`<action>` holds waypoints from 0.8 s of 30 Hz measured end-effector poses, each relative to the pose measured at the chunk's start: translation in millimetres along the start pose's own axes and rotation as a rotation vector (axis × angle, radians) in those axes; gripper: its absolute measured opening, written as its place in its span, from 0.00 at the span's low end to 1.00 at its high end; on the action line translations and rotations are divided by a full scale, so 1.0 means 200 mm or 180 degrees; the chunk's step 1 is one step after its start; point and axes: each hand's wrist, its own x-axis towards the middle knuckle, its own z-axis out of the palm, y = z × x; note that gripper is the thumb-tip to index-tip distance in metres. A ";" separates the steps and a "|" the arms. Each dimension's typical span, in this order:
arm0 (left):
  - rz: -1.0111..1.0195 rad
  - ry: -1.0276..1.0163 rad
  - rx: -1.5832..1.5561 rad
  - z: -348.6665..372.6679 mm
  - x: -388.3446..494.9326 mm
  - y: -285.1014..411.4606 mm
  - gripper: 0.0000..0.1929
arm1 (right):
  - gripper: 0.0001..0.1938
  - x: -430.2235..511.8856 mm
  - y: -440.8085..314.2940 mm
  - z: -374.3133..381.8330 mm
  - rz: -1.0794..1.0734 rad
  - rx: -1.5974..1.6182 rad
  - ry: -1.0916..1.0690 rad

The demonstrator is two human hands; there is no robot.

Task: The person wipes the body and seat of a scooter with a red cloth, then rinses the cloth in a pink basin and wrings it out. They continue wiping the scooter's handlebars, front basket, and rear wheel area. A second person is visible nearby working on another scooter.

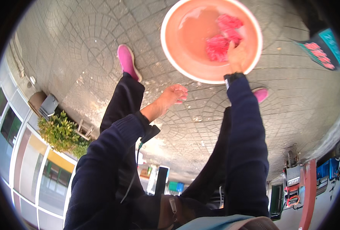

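Note:
A round orange plastic basin (184,54) with a pale rim stands on the paving, holding shallow water. A wet, crumpled red cloth (217,49) lies in its right half. My right hand (236,56) reaches over the near rim, with a bit of the cloth between thumb and fingers; blur softens the fingertips. My left hand (171,97) hangs in the air below and left of the basin, holding nothing, its fingers loosely bent and slightly apart. A dark cuff device (150,133) with a cable sits by my left wrist.
My pink shoes (127,61) stand apart on the patterned paving (95,54). A teal and black bag-like item (320,50) with red print lies at right. Potted plants (59,132) line a glazed building front (29,161). A parked vehicle (293,178) stands at lower right.

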 end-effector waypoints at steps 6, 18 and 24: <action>-0.0720 -0.1112 -0.0076 -0.29 -0.89 0.14 0.19 | 0.26 0.00 -0.04 0.11 0.0364 -0.0370 -0.1253; 0.1580 0.0404 0.1905 -0.30 -0.36 0.66 0.11 | 0.21 -0.06 -0.01 0.04 0.0630 -0.0046 -0.1763; 0.0388 0.0676 -0.1069 0.16 0.15 0.22 0.09 | 0.18 -0.06 -0.06 -0.02 0.0351 -0.0234 -0.1543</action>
